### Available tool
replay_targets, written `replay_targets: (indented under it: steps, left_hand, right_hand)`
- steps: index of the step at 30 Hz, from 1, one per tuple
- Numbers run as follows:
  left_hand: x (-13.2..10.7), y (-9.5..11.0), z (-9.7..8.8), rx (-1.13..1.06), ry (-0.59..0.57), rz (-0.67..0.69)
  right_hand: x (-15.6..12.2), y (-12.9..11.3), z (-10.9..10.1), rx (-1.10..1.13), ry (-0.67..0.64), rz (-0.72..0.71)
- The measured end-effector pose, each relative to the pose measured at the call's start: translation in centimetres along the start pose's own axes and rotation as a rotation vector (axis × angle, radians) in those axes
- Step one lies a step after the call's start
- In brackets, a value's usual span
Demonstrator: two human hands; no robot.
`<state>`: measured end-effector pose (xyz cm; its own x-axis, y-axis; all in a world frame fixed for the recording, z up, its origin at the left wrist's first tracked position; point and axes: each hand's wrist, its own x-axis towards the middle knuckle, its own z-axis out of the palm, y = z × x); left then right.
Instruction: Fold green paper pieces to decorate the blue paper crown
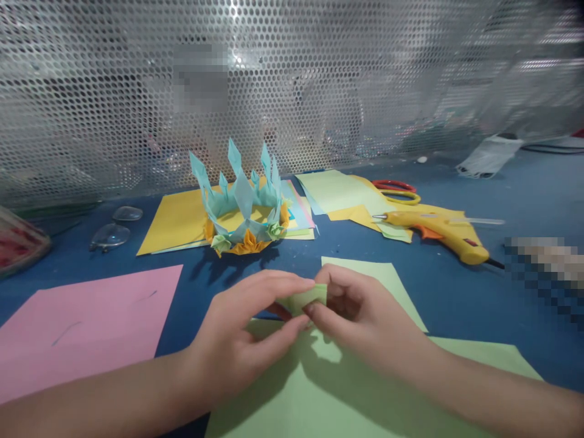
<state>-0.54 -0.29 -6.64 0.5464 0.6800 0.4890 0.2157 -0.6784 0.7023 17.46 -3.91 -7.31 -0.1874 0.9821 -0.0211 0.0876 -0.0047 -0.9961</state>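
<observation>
A small folded piece of light green paper is held up between my two hands, above a large green sheet. My left hand pinches its left side between thumb and fingers. On the other side, my right hand grips the right edge, thumb in front and fingers curled behind. Part of the folded paper is hidden by my fingers. Beyond my hands stands a light blue folded-paper crown with tall points and orange and green paper flowers round its base.
A pink sheet lies at left, near eyeglasses. At right are a yellow glue gun, scissors and paper sheets. A white face mask lies farther back. A perforated metal screen borders the blue table.
</observation>
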Motion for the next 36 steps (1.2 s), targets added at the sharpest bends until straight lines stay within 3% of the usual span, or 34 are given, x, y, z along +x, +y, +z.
replay_targets:
  steps: [8, 12, 17, 21, 27, 36]
  left_hand:
    - [-0.3, -0.4, -0.2, -0.126, -0.035, -0.021]
    - [0.1, 0.0, -0.4, -0.325, -0.018, -0.18]
    - [0.5, -0.2, -0.2, -0.54, -0.027, -0.426]
    - [0.7, -0.7, 0.1, -0.75, -0.045, -0.546]
    - [1.6, -0.6, -0.1, -0.647, -0.04, -0.716]
    - [1.8, -0.8, -0.1, -0.664, -0.013, -0.72]
  right_hand:
    - [-0.2, 0.1, -0.2, 0.093, 0.01, 0.02]
    - [-0.2, 0.0, -0.2, 0.053, 0.022, -0.01]
    - [-0.5, -0.4, 0.1, -0.173, 0.061, -0.14]
    - [-0.6, -0.7, 0.1, -0.282, 0.068, -0.177]
    - [-0.6, -0.4, -0.2, -0.264, 0.092, -0.126]
    - [-0.3, -0.1, -0.1, -0.057, 0.034, -0.033]
